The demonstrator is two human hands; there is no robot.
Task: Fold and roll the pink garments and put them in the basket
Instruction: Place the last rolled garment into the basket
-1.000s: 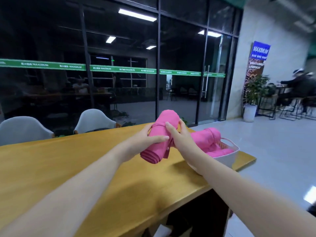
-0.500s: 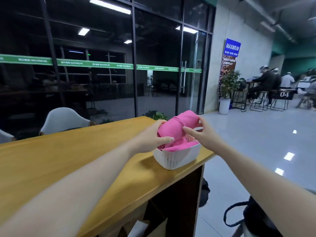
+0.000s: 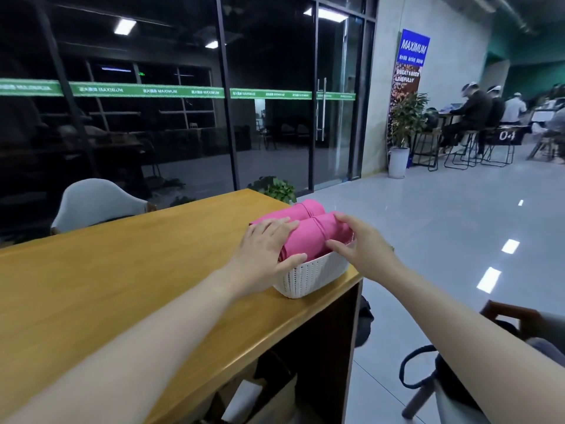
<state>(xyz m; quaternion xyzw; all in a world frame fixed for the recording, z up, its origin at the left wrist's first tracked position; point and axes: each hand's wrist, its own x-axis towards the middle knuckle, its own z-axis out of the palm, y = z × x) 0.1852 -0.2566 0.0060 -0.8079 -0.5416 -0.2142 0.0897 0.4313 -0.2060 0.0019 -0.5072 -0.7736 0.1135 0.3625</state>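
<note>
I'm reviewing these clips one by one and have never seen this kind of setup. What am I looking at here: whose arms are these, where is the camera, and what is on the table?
There is no machine here. A person wears a wide-angle camera on the head, so the one view looks forward and down along their own bare arms.

A white basket stands at the corner of a wooden table. Two pink rolls lie in it side by side: the near roll and the far roll.

The left hand rests on the near roll's left end, thumb by the basket rim. The right hand holds its right end between thumb and fingers. It looks like the roll is being settled into place.

Behind are glass walls, a chair, and people seated at far tables.
</note>
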